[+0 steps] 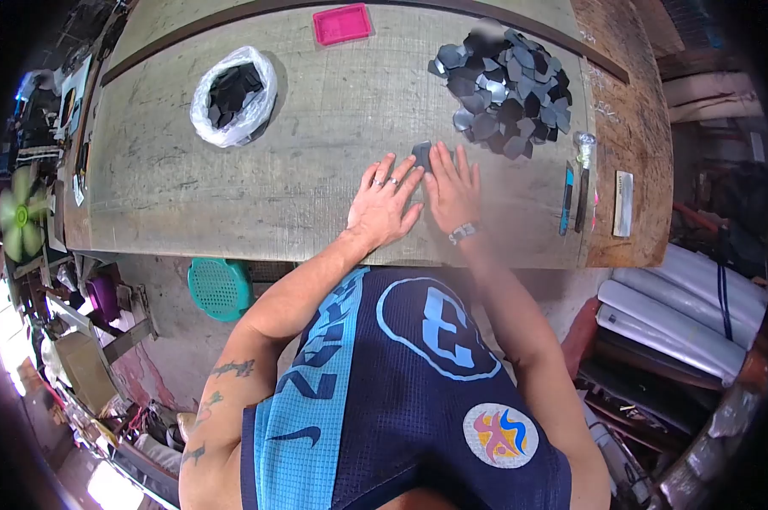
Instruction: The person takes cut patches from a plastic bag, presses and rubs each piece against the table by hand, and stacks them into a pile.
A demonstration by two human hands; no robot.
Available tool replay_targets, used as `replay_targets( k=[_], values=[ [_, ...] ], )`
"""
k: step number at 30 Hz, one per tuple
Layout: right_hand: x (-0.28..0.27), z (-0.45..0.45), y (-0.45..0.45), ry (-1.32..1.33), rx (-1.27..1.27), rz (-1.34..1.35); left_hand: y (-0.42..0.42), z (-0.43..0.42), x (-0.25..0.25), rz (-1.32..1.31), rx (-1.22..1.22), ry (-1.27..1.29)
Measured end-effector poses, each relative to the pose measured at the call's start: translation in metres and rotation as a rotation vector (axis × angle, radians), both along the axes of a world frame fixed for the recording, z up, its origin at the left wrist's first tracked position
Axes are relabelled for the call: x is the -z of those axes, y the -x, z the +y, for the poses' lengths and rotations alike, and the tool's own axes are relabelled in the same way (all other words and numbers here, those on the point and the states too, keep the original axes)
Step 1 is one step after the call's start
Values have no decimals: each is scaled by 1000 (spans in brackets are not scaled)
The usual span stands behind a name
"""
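A small dark grey cut piece (421, 154), which looks like leather or sheet material, lies flat on the worktable (316, 204). My left hand (385, 201) rests palm down to its left, fingers stretched out and fingertips close to the piece's lower edge. On the other side, my right hand (453, 189) is also palm down with extended fingers; its index fingertip is at the piece's right edge. Neither hand is wrapped around anything. Beyond my right hand is a loose pile of similar black and grey pieces (507, 93).
A white plastic bag (266, 100) holding dark pieces stands at left, with a pink tray (342, 24) at the back. A blue cutter (566, 200), a dark-handled tool (583, 187) and a pale flat block (623, 204) lie at right. A green stool (220, 289) is below the front edge.
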State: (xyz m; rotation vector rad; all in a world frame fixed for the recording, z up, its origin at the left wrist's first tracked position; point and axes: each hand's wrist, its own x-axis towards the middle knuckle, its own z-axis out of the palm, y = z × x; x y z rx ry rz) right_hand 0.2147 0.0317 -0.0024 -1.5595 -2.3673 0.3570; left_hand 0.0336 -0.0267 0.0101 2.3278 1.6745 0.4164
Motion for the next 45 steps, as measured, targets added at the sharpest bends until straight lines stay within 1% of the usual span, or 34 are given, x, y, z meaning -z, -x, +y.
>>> replay_targets(
  k=[5, 7, 9, 11, 13, 14, 17, 18, 19, 21, 22, 23, 24, 25, 26, 27, 28, 29, 30, 31, 33, 34, 35, 37, 38, 41, 45],
  values=[
    [-3, 0, 1, -6, -4, 7, -1, -1, 4, 24, 13, -19],
    [-5, -18, -18, -22, -45, -8, -2, -2, 5, 23, -2, -33],
    [-6, -39, -35, 49, -4, -68, -5, 1, 2, 7, -25, -56],
    [-1, -53, -46, 36, -5, -72, -11, -8, -2, -1, -44, -50],
    [-2, -52, -46, 9, 41, -17, -23, -1, -11, -131, -118, -7],
    [-4, -52, -44, -4, 59, -9, -27, 0, -16, -240, -138, 11],
    [-5, -50, -42, -52, 62, -21, -19, 19, -28, -200, -141, 80],
    [-9, -47, -42, -112, 61, -16, -11, 32, -32, -187, -129, 39],
    [-8, -45, -46, -106, 70, -21, -2, 45, -31, -190, -120, 47],
    [-6, -35, -52, -103, 39, 105, 17, 74, -26, -85, 89, -205],
    [-9, -31, -50, -134, 56, 173, 22, 81, -21, -84, 87, -206],
    [-8, -29, -48, -133, 53, 175, 27, 86, -16, -72, 159, -167],
    [-6, -28, -47, -128, 95, 224, 29, 87, -19, -59, 231, -127],
    [-4, -25, -45, -123, 139, 273, 29, 85, -22, -56, 233, -126],
    [0, -22, -41, -152, 165, 337, 26, 79, -23, -79, 154, -38],
    [0, -20, -35, -145, 175, 339, 23, 70, -27, -102, 78, 55],
    [-5, -17, -28, -146, 186, 410, 20, 60, -25, -99, 88, 66],
    [-7, -16, -21, -145, 198, 479, 18, 48, -21, -137, 4, 36],
    [-7, -16, -16, -137, 167, 485, 16, 38, -18, -175, -84, 3],
    [-7, -18, -11, -131, 170, 483, 15, 31, -16, -175, -83, 10],
    [-8, -22, -3, -125, 26, 390, 17, 19, -11, -244, -73, -93],
    [-4, -27, -3, -72, -45, 268, 18, 16, -8, -235, -24, -138],
    [-2, -27, 0, -70, -63, 267, 20, 15, -5, -235, -42, -140],
    [-3, -32, 7, -80, -49, 68, 20, 15, -2, -139, 9, -144],
    [-3, -27, 8, -28, -60, 17, 19, 16, 0, -140, 2, -132],
    [-6, -13, 9, -27, -99, 7, 18, 18, -1, -113, -8, -129],
    [-10, -22, -4, 19, -131, -12, 18, 22, 4, -122, -31, -140]
  ],
)
